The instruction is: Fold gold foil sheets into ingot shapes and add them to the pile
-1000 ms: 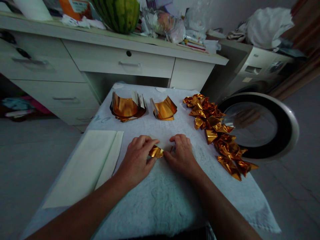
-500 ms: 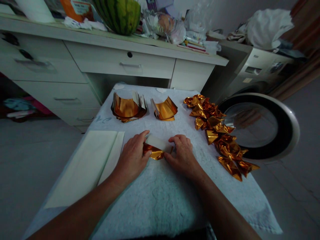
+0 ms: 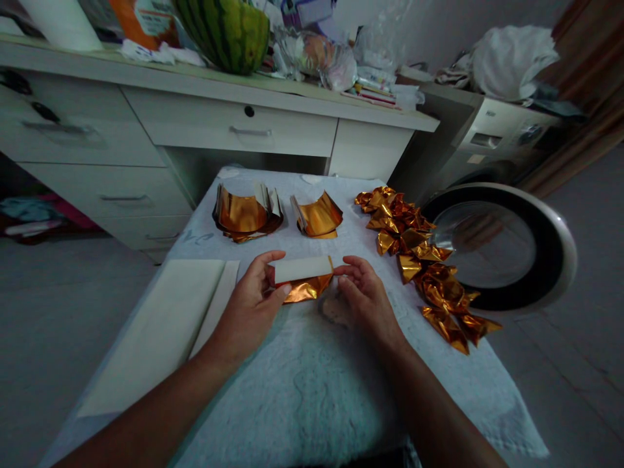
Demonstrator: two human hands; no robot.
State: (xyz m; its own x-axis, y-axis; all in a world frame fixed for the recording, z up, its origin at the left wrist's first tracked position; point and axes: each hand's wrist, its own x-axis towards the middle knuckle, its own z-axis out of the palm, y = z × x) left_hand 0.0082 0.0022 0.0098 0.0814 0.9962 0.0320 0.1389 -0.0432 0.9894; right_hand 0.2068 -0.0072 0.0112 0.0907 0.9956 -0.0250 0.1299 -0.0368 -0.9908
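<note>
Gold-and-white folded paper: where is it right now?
In the head view, the gold-and-white folded paper is near the centre, between the left hand and right hand, below the smaller curved gold stack.

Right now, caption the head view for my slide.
Left hand holds folded gold-and-white paper, right hand at its other end, folded gold pieces piled to the right.

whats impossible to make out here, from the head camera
In the head view:
Gold foil piece: left end partly hidden by the left hand.
Right hand: too blurred to tell whether it touches that piece.
Folded gold pile: overlapping pieces hide the count.
Watermelon: top cut off by the upper edge.
Orange packet: print too small and blurred.
</note>
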